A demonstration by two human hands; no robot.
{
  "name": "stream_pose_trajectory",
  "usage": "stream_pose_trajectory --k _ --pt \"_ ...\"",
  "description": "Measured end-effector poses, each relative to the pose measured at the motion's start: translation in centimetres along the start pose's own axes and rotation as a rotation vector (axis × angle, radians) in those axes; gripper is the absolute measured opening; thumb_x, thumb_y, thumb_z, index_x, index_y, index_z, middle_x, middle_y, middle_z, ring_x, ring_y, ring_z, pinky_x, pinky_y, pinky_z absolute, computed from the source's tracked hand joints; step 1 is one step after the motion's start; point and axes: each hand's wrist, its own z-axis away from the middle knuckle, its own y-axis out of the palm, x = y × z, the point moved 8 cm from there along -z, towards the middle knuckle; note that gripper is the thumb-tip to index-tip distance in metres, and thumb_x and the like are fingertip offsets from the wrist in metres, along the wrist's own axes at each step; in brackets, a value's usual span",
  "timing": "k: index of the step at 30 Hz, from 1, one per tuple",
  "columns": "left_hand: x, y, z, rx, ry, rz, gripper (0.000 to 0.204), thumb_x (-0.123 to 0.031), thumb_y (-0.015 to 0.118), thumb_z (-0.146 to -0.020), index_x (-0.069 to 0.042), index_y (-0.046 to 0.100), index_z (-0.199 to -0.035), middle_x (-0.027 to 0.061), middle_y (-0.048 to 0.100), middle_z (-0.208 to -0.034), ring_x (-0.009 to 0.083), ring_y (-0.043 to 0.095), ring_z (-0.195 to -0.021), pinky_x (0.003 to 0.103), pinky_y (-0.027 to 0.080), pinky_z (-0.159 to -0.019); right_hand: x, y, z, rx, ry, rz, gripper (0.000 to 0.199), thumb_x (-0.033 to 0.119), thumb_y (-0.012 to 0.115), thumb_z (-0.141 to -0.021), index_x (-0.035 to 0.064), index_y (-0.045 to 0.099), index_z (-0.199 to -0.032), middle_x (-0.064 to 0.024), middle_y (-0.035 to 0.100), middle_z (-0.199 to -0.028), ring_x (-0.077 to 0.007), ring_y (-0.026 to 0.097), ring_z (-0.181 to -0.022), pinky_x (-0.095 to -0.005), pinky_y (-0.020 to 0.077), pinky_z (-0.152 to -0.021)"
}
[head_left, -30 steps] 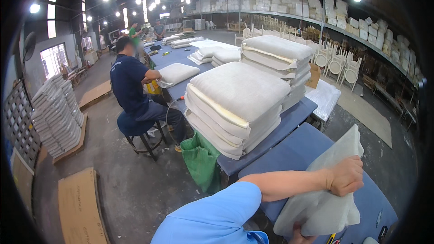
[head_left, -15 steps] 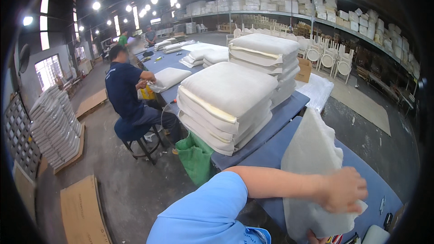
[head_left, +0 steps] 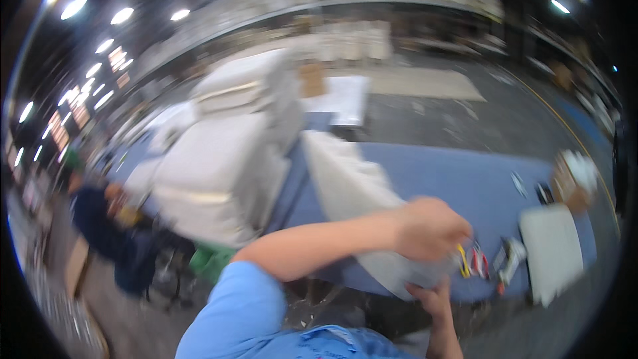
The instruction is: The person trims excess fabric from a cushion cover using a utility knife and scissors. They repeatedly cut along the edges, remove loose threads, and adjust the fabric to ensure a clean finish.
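Note:
A pale cushion (head_left: pixel 359 189) with a ragged, fluffy edge stands tilted at the table's near side, in front of me. My left hand (head_left: pixel 435 229) is closed in a fist over its near end; what the fingers hold, if anything, is hidden and blurred. Lower down, my right hand (head_left: pixel 432 297) grips the cushion's bottom corner between thumb and fingers. Just right of my hands lie yellow-handled pliers (head_left: pixel 464 261), a red-handled tool (head_left: pixel 478 260) and a grey-white hand tool with a red tip (head_left: pixel 510 262).
The blue table (head_left: pixel 432 166) stretches ahead. To the left rise stacked cushions (head_left: pixel 199 166). A pale padded piece (head_left: pixel 551 249) lies at the right edge, near a cardboard box (head_left: pixel 568 183). A co-worker in dark clothing (head_left: pixel 109 226) sits at left. A green sack (head_left: pixel 211 259) hangs below the stack.
My view has swung right, bringing the tools and the table's right end into sight. My left fist has risen off the cushion's face, and my right hand shows more fully at its lower corner.

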Motion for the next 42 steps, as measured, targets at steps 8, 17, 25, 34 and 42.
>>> stream_pose_trajectory --k 8,17,25,34,42 --pt "-1.3 -0.7 -3.8 0.007 0.115 0.275 0.033 -0.003 0.054 -0.095 -0.002 0.071 -0.124 0.016 0.073 -0.123 0.0328 0.07 -0.112 0.04 0.054 -0.097 2.1 -1.1 0.8 -0.046 -0.219 -0.277 0.084 0.008 0.084 -0.083 0.004 0.042 -0.155 -0.0058 0.063 -0.133 -0.0152 0.059 -0.123 -0.0352 0.0473 -0.108" --pt "-1.5 -0.1 -3.1 0.131 0.026 0.337 0.028 -0.019 0.061 -0.099 -0.004 0.073 -0.12 0.0139 0.075 -0.121 0.0291 0.072 -0.103 0.038 0.055 -0.09 3.7 -1.1 0.9 -0.039 -0.22 -0.088 0.086 0.011 0.082 -0.083 0.005 0.041 -0.158 -0.0115 0.063 -0.137 -0.0202 0.06 -0.128 -0.0371 0.0461 -0.11" --pt "-2.0 0.8 -3.3 0.237 -0.155 0.16 0.028 -0.022 0.063 -0.104 0.001 0.076 -0.113 0.0137 0.077 -0.105 0.0233 0.073 -0.098 0.036 0.056 -0.086 4.2 -0.7 1.4 -0.016 -0.28 -0.161 0.084 0.009 0.081 -0.084 0.0061 0.042 -0.158 -0.0106 0.062 -0.139 -0.0194 0.06 -0.128 -0.0365 0.0468 -0.109" --pt "-2.3 0.7 -3.0 0.287 -0.225 0.132 0.032 -0.026 0.059 -0.107 0.0 0.077 -0.114 0.0128 0.078 -0.099 0.0215 0.072 -0.089 0.036 0.056 -0.079 4.7 -0.5 1.6 0.085 -0.293 -0.115 0.085 0.013 0.081 -0.088 0.0069 0.038 -0.161 -0.0103 0.06 -0.143 -0.0202 0.057 -0.131 -0.0371 0.0468 -0.11" --pt "-3.2 -0.6 -0.4 0.204 -0.066 -0.028 0.034 -0.025 0.053 -0.109 -0.002 0.072 -0.125 0.0168 0.076 -0.11 0.0321 0.072 -0.099 0.039 0.056 -0.089 1.4 -12.9 -1.6 -0.154 0.051 0.449 0.052 0.032 0.078 -0.09 0.008 0.068 -0.136 -0.014 0.072 -0.127 -0.0255 0.073 -0.104 -0.0418 0.0563 -0.093"
